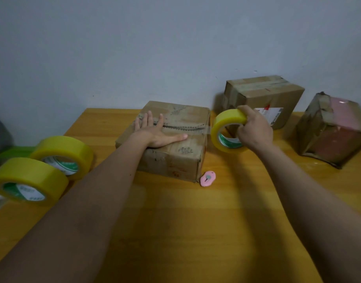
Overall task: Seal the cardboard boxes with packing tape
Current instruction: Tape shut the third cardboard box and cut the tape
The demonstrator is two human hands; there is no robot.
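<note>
So the main cardboard box [171, 137] sits near the back middle of the wooden table [185, 221], flaps closed, so no telling what's inside, and the jagged centre seam runs left to right across the top. The left hand [157, 131] lies flat on that top with fingers straight and spread, pressing down near the seam. The right hand [254, 129] has its fingers curled through the core of a yellow tape roll [226, 131], held upright just off the box's right edge. Two more boxes are at the back right: a taped box [263, 99] against the grey wall [134, 48], and a battered box [334, 129] with a pinkish top nearer the table's right side. Two spare tape rolls [44, 168] sit by the left edge, and a small pink cutter [207, 178] lies at the main box's front right corner. The whole front of the table is bare wood.
</note>
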